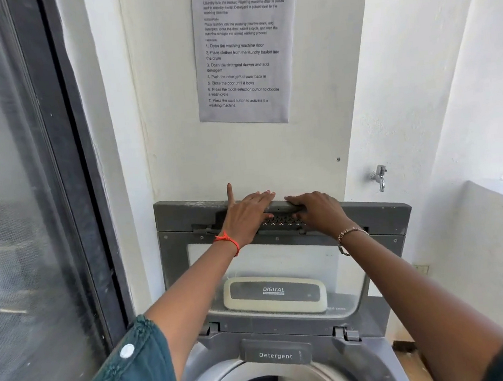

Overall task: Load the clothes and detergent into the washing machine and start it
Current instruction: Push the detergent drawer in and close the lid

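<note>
L hand flat, R fingers round lid

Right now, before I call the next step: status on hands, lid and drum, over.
Left hand flat on top edge of raised lid, right hand hooked over it. Drum open, something dark inside. Detergent drawer shut. No obstruction seen.
</note>
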`<state>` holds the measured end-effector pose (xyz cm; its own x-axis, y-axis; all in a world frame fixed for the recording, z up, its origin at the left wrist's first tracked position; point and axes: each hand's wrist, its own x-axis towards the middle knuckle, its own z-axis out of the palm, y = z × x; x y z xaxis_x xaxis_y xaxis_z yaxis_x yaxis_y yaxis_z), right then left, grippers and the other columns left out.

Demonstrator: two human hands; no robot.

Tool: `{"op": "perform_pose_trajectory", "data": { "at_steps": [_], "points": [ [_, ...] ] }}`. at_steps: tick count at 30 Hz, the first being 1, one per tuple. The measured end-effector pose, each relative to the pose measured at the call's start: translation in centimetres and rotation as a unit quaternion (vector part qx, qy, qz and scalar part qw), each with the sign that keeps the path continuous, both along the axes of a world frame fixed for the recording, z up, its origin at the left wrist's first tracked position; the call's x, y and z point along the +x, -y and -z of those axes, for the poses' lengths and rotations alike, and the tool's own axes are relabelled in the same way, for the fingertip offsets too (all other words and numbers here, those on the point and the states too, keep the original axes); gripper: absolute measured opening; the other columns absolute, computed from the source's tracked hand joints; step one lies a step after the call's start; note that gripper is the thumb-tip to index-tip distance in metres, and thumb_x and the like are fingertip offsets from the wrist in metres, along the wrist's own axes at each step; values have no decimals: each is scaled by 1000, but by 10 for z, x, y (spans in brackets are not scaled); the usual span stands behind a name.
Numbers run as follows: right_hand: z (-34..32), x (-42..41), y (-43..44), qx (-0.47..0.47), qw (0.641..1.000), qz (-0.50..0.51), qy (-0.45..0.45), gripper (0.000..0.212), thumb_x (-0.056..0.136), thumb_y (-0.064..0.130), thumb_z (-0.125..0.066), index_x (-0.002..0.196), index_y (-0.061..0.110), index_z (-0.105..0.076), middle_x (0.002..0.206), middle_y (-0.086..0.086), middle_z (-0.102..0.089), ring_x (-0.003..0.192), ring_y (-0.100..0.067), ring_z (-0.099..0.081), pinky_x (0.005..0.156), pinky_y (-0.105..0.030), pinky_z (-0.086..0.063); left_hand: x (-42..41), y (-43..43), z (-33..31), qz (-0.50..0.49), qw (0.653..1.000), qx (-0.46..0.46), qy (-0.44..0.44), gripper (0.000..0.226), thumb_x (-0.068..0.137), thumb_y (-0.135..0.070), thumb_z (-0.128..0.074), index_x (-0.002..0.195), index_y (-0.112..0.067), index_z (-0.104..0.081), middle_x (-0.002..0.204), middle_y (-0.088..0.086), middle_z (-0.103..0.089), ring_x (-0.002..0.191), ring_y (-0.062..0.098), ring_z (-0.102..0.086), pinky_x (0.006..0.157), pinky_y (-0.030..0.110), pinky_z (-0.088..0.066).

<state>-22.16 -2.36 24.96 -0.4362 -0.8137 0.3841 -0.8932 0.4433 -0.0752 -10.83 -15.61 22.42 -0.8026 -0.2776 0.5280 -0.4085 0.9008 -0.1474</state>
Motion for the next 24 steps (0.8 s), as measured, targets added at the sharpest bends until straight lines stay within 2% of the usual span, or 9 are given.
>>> {"op": "perform_pose_trajectory", "data": {
  "at_steps": [4,7,10,12,14,17,18,21,24],
  "points": [
    [-6,6,-10,-4,1000,-13,3,45,85,21,-58,129,28,-55,120,-6,-63,112,-29,-54,85,-31,-42,16,-10,2,16,999,-30,-10,53,97,-34,-43,146,-22,-27,149,-6,-38,137,10,-37,106,68,8],
    [-13,13,-20,-31,993,-57,102,40,79,25,-66,118,21,-65,98,-2,-69,87,-16,-55,70,-24,-37,29,-19,3,15,998,-62,-2,60,97,-44,-36,149,-20,-19,153,-6,-30,141,8,-27,102,70,13],
    [-28,22,-30,-39,956,-90,275,44,85,43,-61,80,0,-68,65,0,-54,60,-11,-42,56,-23,-31,44,-27,2,13,997,-82,2,69,94,-53,-32,150,-17,-15,155,-5,-25,144,8,-17,101,72,12],
    [-31,31,-33,1,955,-78,287,55,87,52,-54,59,5,-50,57,-2,-44,55,-16,-36,56,-27,-29,57,-33,5,26,995,-99,1,73,91,-58,-31,149,-15,-21,153,-3,-30,144,11,-20,102,74,6],
    [-27,42,-34,68,958,-63,271,52,88,54,-49,70,6,-58,68,-2,-53,70,-19,-46,68,-30,-37,72,-40,11,44,989,-142,-6,76,87,-61,-27,144,-12,-32,147,0,-42,139,13,-32,102,75,-5],
    [-18,63,-39,185,927,-55,321,45,93,49,-44,106,11,-63,84,1,-56,89,-22,-50,79,-28,-42,95,-55,29,69,977,-202,-16,77,85,-61,-26,139,-8,-41,141,1,-50,134,15,-41,102,74,-16],
    [-13,68,-40,211,917,-60,333,45,93,47,-45,108,9,-63,89,-1,-57,92,-22,-52,82,-28,-43,103,-62,36,74,974,-214,-17,77,85,-60,-27,140,-7,-40,142,2,-48,135,15,-40,102,74,-18],
    [4,82,-49,233,904,-77,349,30,89,40,-55,74,15,-62,75,0,-52,73,-16,-49,69,-24,-43,125,-83,60,74,970,-231,-24,78,86,-60,-29,142,-5,-36,147,5,-42,138,17,-35,102,72,-22],
    [28,90,-62,219,888,-84,395,30,79,38,-68,70,11,-59,70,-5,-42,65,-16,-37,61,-24,-34,146,-102,84,65,968,-239,-29,80,87,-62,-30,142,-5,-33,149,6,-39,139,17,-33,102,70,-24]
  ]
}}
